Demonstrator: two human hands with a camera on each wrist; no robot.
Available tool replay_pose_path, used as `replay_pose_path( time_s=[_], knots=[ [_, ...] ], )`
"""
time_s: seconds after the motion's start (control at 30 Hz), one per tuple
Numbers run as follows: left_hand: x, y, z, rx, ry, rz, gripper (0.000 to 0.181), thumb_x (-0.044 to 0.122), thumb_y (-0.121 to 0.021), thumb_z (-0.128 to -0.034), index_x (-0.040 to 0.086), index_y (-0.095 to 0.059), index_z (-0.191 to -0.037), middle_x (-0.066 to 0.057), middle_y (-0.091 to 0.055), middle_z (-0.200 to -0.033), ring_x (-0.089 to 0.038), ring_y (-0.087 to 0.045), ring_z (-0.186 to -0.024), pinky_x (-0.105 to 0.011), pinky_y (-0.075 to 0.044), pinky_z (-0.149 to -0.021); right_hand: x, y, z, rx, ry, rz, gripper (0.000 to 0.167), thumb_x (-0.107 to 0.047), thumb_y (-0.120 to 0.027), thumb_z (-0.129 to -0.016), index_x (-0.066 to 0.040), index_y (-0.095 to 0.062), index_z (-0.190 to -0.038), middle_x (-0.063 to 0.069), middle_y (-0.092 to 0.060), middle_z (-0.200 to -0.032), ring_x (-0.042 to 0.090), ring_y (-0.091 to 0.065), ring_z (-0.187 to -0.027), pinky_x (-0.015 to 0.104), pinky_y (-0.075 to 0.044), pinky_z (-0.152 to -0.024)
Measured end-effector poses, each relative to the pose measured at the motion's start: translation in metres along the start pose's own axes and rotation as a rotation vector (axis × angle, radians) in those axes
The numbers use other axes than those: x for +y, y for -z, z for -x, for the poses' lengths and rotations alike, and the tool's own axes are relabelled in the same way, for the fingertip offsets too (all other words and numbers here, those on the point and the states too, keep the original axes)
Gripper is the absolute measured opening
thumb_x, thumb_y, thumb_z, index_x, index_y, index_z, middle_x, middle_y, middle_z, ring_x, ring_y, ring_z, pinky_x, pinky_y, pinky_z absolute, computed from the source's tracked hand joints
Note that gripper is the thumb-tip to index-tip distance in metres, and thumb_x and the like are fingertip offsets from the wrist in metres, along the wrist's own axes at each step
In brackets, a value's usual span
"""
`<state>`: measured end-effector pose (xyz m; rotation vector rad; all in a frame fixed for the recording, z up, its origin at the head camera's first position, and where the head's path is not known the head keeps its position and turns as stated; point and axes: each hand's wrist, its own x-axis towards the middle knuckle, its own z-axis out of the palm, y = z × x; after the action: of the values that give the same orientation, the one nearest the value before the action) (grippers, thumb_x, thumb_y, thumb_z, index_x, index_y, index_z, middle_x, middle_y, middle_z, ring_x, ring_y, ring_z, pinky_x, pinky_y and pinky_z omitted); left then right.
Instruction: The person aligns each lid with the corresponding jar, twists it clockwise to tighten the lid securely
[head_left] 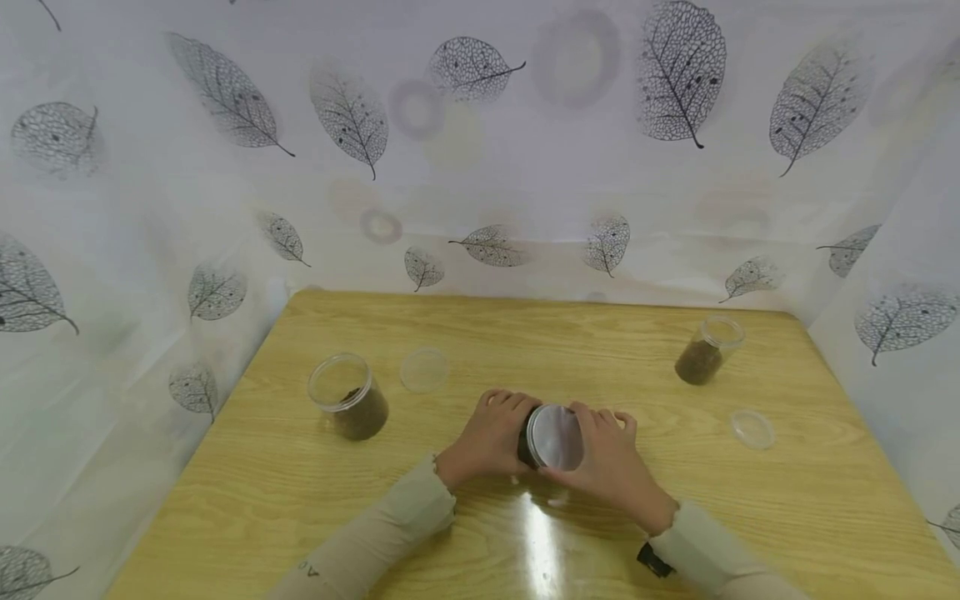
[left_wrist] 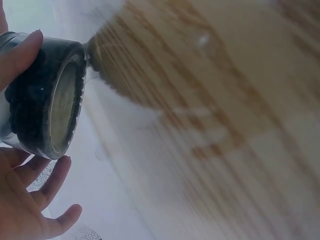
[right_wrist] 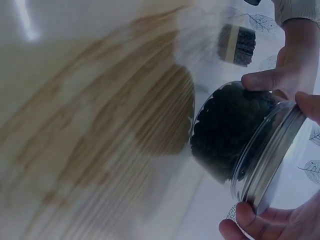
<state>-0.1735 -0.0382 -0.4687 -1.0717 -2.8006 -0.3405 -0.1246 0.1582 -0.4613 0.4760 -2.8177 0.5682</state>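
Note:
Between the hands is a clear jar [right_wrist: 230,130] of dark contents, tilted in the head view. A silver-rimmed lid [head_left: 557,437] sits on its mouth. My left hand [head_left: 495,433] grips the body of the jar; in the right wrist view its thumb lies along the jar's side. Around the lid's rim curl the thumb and fingers of my right hand [head_left: 611,458]. The right wrist view shows right fingertips [right_wrist: 245,215] touching the rim's lower side. The jar's base faces the camera in the left wrist view. What exactly fills the jar is hard to tell.
Left on the wooden table [head_left: 300,508] stands an uncovered clear jar [head_left: 360,408] with brown contents, near a flat clear lid [head_left: 424,370]. A slimmer uncovered jar [head_left: 701,354] stands at the back right; another clear lid [head_left: 752,429] lies before it. Leaf-patterned sheeting [head_left: 480,167] surrounds the table.

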Motion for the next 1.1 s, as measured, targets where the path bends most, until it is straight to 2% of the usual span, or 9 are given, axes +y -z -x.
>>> replay_pose_path(
  time_s=[0.13, 0.23, 0.43, 0.6, 0.73, 0.9, 1.1],
  knots=[
    [0.000, 0.000, 0.001, 0.003, 0.005, 0.012, 0.083, 0.060, -0.080, -0.0589, 0.020, -0.051, -0.126, 0.004, -0.059, -0.121, -0.017, -0.054, -0.111, -0.040, -0.039, -0.101, 0.001, 0.000, 0.000, -0.031, -0.015, -0.009, 0.090, -0.060, -0.079, -0.056, -0.007, -0.048, -0.122, 0.012, -0.064, -0.107, 0.029, -0.058, -0.096, 0.050, -0.028, -0.091],
    [-0.001, -0.001, 0.001, 0.003, 0.002, 0.019, 0.086, 0.062, -0.079, -0.0576, 0.020, -0.051, -0.126, 0.004, -0.059, -0.121, -0.017, -0.054, -0.111, -0.040, -0.039, -0.101, 0.006, 0.002, -0.003, -0.059, 0.020, 0.014, 0.094, -0.062, -0.078, -0.056, -0.007, -0.048, -0.126, 0.010, -0.063, -0.110, 0.029, -0.057, -0.099, 0.052, -0.028, -0.092],
    [-0.002, 0.000, 0.001, -0.002, -0.010, 0.029, 0.088, 0.064, -0.079, -0.0570, 0.020, -0.049, -0.128, 0.004, -0.058, -0.122, -0.017, -0.054, -0.112, -0.040, -0.039, -0.101, 0.019, 0.010, -0.011, -0.097, 0.210, 0.145, 0.110, -0.069, -0.076, -0.052, -0.010, -0.040, -0.139, 0.008, -0.060, -0.111, 0.027, -0.052, -0.103, 0.057, -0.029, -0.094],
    [-0.004, 0.001, 0.000, -0.025, -0.032, 0.065, 0.087, 0.059, -0.081, -0.0576, 0.019, -0.048, -0.128, 0.004, -0.058, -0.122, -0.018, -0.053, -0.113, -0.042, -0.039, -0.101, 0.026, 0.017, -0.019, -0.093, 0.402, 0.139, 0.112, -0.061, -0.083, -0.047, -0.017, -0.040, -0.141, 0.004, -0.053, -0.106, 0.023, -0.048, -0.103, 0.057, -0.030, -0.094],
    [-0.005, 0.002, -0.001, -0.048, -0.039, 0.088, 0.086, 0.056, -0.082, -0.0583, 0.019, -0.048, -0.129, 0.005, -0.058, -0.123, -0.018, -0.052, -0.114, -0.043, -0.038, -0.102, 0.026, 0.020, -0.027, -0.075, 0.501, 0.167, 0.107, -0.059, -0.083, -0.047, -0.019, -0.044, -0.139, 0.002, -0.053, -0.103, 0.021, -0.047, -0.101, 0.054, -0.031, -0.093],
    [-0.005, 0.003, -0.001, -0.074, -0.032, 0.101, 0.087, 0.056, -0.082, -0.0584, 0.020, -0.047, -0.129, 0.006, -0.058, -0.124, -0.018, -0.051, -0.115, -0.044, -0.037, -0.103, 0.024, 0.025, -0.031, -0.095, 0.527, 0.187, 0.101, -0.060, -0.082, -0.050, -0.017, -0.049, -0.136, 0.002, -0.055, -0.103, 0.021, -0.049, -0.102, 0.053, -0.032, -0.093],
    [-0.006, 0.002, -0.001, -0.098, -0.012, 0.091, 0.090, 0.055, -0.084, -0.0561, 0.020, -0.047, -0.131, 0.005, -0.058, -0.124, -0.017, -0.050, -0.116, -0.044, -0.036, -0.105, 0.024, 0.028, -0.032, -0.128, 0.534, 0.205, 0.102, -0.056, -0.083, -0.049, -0.020, -0.047, -0.137, 0.004, -0.055, -0.111, 0.023, -0.049, -0.105, 0.054, -0.032, -0.093]
  ],
)
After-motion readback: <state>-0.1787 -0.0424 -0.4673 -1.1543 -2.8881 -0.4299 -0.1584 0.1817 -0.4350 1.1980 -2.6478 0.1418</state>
